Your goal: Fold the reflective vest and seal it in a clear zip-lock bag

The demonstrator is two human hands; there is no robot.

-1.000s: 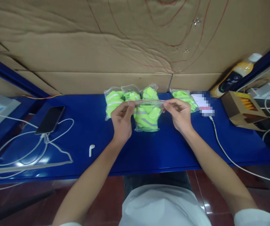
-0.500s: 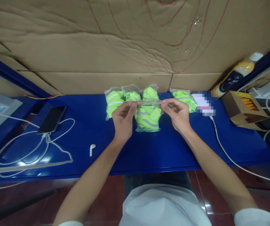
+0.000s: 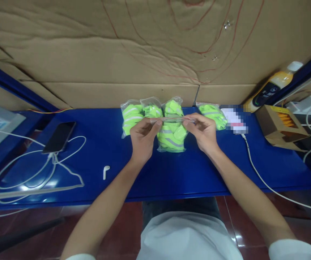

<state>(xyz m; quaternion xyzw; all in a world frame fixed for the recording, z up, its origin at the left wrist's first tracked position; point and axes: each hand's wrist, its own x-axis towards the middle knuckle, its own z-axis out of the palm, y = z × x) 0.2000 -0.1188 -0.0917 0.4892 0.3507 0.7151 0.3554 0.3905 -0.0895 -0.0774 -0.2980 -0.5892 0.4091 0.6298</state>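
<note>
A clear zip-lock bag holds a folded neon-yellow reflective vest with grey stripes. My left hand pinches the left end of the bag's top strip between thumb and fingers. At the strip's other end, my right hand grips it the same way. Between the two hands the strip is stretched straight, with a reddish line along it. Behind lie similar bagged vests: one at the left, one in the middle, one just behind the held bag, and another past my right hand.
On the blue table are a phone with white cables and a white earbud. To the right stand an open cardboard box and a juice bottle. A cardboard wall closes the back.
Both thumbs have shifted inward along the bag's top strip, the left to the right and the right to the left. The other things have stayed put.
</note>
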